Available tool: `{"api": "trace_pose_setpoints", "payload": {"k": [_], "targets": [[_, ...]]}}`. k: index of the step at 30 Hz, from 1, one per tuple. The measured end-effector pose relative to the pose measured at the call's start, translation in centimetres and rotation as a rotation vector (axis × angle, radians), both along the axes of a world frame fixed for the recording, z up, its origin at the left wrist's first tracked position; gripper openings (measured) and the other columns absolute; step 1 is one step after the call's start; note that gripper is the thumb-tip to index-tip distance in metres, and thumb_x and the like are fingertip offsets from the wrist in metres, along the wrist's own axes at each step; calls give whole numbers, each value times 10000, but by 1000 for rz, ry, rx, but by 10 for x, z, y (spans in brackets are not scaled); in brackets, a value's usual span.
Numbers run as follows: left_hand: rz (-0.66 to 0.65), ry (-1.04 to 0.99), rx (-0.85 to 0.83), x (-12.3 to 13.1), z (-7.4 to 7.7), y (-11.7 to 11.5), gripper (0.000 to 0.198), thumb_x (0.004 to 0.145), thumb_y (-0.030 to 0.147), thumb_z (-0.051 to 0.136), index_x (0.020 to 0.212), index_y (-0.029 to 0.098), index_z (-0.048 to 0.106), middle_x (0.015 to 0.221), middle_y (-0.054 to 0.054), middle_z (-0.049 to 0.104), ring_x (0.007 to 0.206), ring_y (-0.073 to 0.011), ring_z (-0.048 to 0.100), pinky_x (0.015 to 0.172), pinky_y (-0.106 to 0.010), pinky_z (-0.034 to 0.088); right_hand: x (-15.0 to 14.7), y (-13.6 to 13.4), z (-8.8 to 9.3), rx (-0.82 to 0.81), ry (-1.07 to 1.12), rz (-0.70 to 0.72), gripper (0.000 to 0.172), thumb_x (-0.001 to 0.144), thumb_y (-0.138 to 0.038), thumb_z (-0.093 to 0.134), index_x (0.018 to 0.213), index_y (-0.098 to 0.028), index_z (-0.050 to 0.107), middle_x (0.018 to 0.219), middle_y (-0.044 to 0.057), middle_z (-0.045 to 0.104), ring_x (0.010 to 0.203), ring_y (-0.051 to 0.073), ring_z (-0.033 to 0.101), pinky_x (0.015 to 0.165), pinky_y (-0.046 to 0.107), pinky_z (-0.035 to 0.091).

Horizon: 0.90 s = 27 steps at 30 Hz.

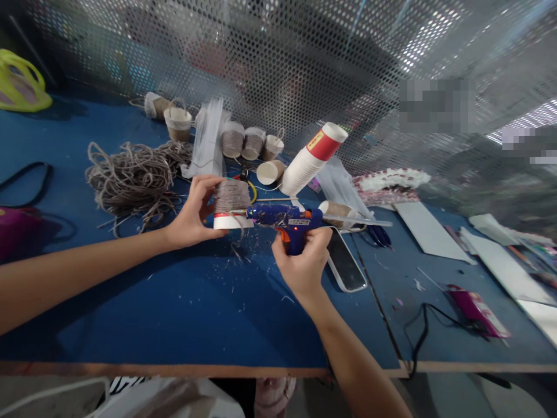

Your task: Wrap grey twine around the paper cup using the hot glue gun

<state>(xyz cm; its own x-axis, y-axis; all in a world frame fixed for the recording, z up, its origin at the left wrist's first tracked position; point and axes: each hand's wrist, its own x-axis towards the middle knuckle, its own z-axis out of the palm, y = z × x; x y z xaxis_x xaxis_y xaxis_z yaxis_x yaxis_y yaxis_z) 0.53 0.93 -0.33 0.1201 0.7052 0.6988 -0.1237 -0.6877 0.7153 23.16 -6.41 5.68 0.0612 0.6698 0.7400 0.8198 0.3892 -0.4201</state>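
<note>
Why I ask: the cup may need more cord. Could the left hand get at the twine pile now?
Probably, once freed: the twine pile lies close beside the left hand with bare table between, but the hand grips the cup.

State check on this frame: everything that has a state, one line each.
left hand: shut on cup
cup: held off the table, wrapped in twine except one white end
right hand: shut on glue gun
glue gun: red light on, nozzle at the cup
phone: lying flat, screen dark
cup stack: tipped on its side
twine pile: loose, tangled
</note>
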Motion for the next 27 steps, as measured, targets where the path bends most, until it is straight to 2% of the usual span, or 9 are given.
{"api": "trace_pose_setpoints", "payload": {"k": [6, 17, 27], "targets": [[-41, -23, -9, 0, -2, 1, 822, 623, 451, 917, 1338, 327, 530, 1309, -90, 421, 1199, -285, 546, 957, -416, 613, -1, 0, 3, 10, -1, -21, 346, 719, -290, 626, 835, -284, 300, 623, -93, 412, 473, 128, 491, 443, 261, 401], [-100, -49, -6, -1, -2, 3, 848, 627, 418, 921, 1347, 303, 488, 1427, -109, 429, 1319, -305, 526, 1076, -427, 540, 0, 0, 2, 50, 24, 34, 360, 733, -243, 640, 851, -283, 301, 600, -111, 439, 418, 110, 496, 395, 236, 372], [-104, -19, 40, -1, -1, 3, 854, 639, 337, 926, 1344, 317, 444, 1460, -110, 432, 1280, -273, 570, 1057, -404, 546, 3, 0, 2, 77, 1, -16, 354, 739, -266, 649, 861, -282, 317, 611, -99, 445, 443, 126, 496, 427, 262, 389]]}}
